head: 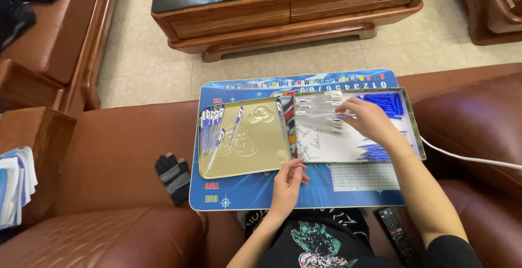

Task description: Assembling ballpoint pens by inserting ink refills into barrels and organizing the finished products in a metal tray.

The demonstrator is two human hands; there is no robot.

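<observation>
Your right hand (pixel 365 120) pinches clear pen barrels (pixel 318 106), 12 o'clock in white tray (pixel 416 132); left hand (pixel 286 183), fingers loosely curled, empty, steadies gold tray (pixel 269 156). Reaching sleeve likely scatters blue caps (pixel 387 103).

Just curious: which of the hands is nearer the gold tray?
Left. The left hand rests at the gold tray's near corner; the right hand reaches into the white tray beside it.
</observation>
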